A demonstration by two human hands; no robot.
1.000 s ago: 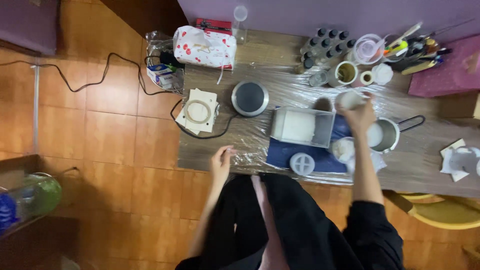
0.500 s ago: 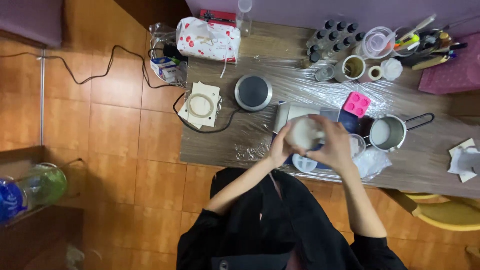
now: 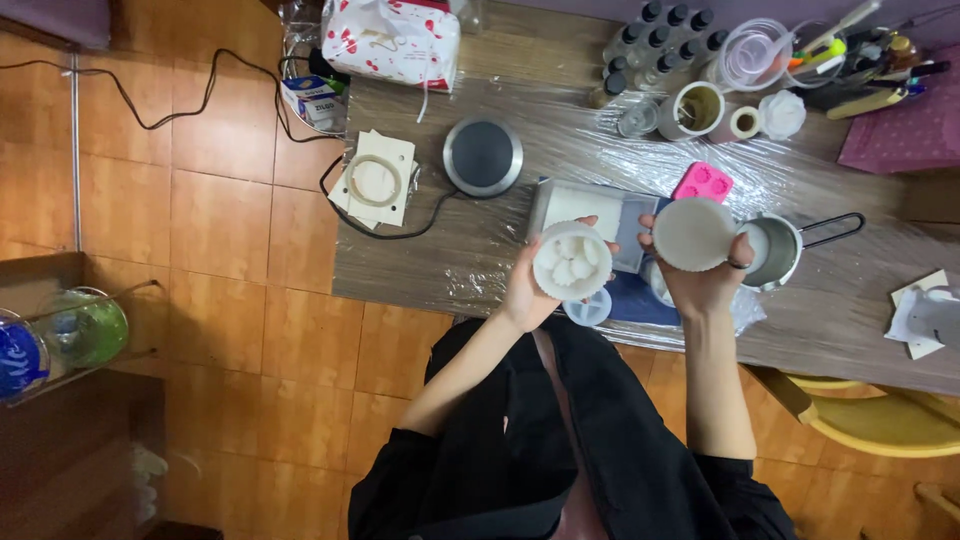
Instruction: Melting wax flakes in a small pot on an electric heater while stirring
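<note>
1. Holding position: the left hand grasps a round white container, its open mouth facing the camera, above the bench.
2. The right hand grips the white lid, just right of the container and level with it.

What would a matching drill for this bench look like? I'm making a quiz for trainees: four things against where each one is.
Things:
1. round white jar of white chunks
2. round white lid
3. pink silicone mould
4. steel saucepan with a black handle

Places:
A. lying on the film-covered table beyond the lid
B. in the left hand
C. standing on the table just right of the right hand
D. in the right hand

Pairs: 1-B, 2-D, 3-A, 4-C
</note>
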